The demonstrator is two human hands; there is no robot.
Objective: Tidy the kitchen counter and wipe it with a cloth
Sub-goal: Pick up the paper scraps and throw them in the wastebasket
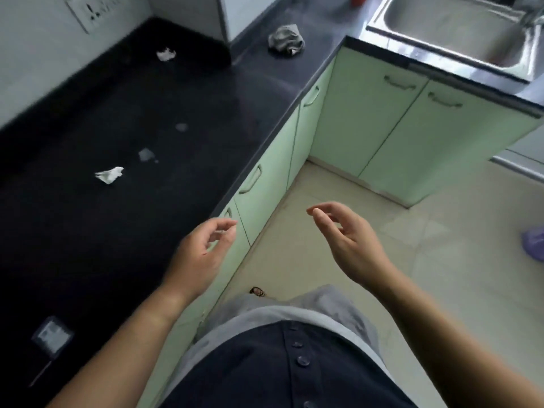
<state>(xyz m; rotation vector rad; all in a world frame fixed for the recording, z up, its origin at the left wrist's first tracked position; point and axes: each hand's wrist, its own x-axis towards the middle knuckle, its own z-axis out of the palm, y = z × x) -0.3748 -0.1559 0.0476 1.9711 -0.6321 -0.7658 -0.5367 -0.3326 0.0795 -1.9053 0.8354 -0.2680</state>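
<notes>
A black L-shaped kitchen counter [88,231] fills the left of the view. On it lie a crumpled white paper scrap [109,175], a second white scrap [166,54] near the back wall, and two pale smudges [146,155] between them. A crumpled grey cloth [286,39] rests on the far stretch of counter, near the sink. My left hand [203,254] hovers over the counter's front edge, fingers curled and apart, holding nothing. My right hand [347,240] hangs over the floor, open and empty too.
A steel sink [459,51] sits at the upper right, with a red object [359,0] behind it. Pale green cabinet doors [379,128] run under the counter. A wall socket [91,13] is at top left. A purple bag [534,242] lies on the tiled floor.
</notes>
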